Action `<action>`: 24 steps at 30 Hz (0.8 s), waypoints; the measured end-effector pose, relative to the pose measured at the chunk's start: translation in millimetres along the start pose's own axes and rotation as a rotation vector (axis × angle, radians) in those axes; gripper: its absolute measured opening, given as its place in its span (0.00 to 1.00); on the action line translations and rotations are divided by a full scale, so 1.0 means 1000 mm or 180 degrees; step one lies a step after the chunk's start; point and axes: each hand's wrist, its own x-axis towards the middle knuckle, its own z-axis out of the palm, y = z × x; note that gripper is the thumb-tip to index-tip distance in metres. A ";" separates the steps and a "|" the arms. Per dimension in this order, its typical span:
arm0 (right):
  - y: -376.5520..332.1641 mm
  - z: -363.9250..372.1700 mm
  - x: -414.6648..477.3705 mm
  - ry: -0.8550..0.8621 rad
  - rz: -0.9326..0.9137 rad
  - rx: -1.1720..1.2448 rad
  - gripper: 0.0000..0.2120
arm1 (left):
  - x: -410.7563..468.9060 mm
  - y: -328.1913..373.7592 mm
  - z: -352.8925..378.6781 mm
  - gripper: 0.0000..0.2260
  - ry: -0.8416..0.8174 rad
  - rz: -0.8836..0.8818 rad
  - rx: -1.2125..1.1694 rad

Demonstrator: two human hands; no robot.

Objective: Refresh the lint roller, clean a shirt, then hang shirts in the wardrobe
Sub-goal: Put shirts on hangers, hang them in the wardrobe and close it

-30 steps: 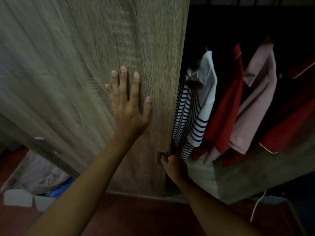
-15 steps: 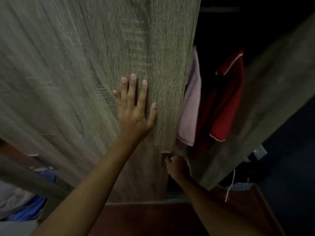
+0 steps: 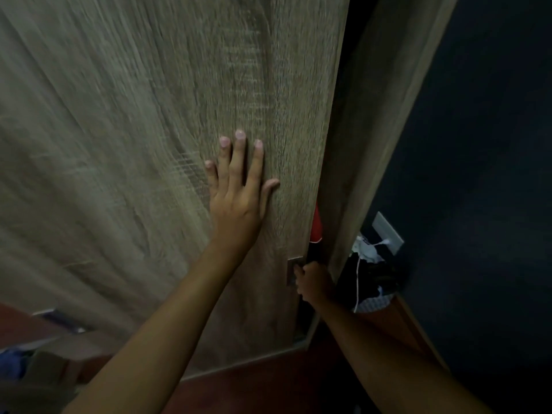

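The wood-grain sliding wardrobe door [image 3: 149, 144] fills most of the view. My left hand [image 3: 239, 189] lies flat on it with fingers spread, holding nothing. My right hand [image 3: 313, 280] is closed on the small recessed door handle [image 3: 292, 268] at the door's right edge. Only a narrow dark gap remains between the door and the wardrobe's side panel [image 3: 367, 130]. A sliver of a red shirt [image 3: 316, 225] shows in that gap. The other shirts are hidden behind the door.
A dark wall [image 3: 478, 174] stands to the right, with a wall socket [image 3: 388, 233] and a white cable [image 3: 358, 279] hanging over dark clothing. Reddish floor [image 3: 268, 383] lies below. Boxes and blue cloth [image 3: 18, 363] sit at the lower left.
The door has slid to the right, narrowing the opening. The striped, pink and most red shirts have gone out of sight behind it. Both hands moved right with the door.
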 end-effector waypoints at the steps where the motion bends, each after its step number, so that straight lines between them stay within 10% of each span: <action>1: 0.002 -0.010 0.000 0.0010 0.0036 0.0022 0.21 | 0.001 0.008 0.004 0.28 0.0011 0.0015 -0.0014; 24: 0.012 -0.081 -0.003 0.0330 0.0011 -0.0563 0.18 | 0.010 0.069 0.040 0.27 0.0011 0.0087 -0.0162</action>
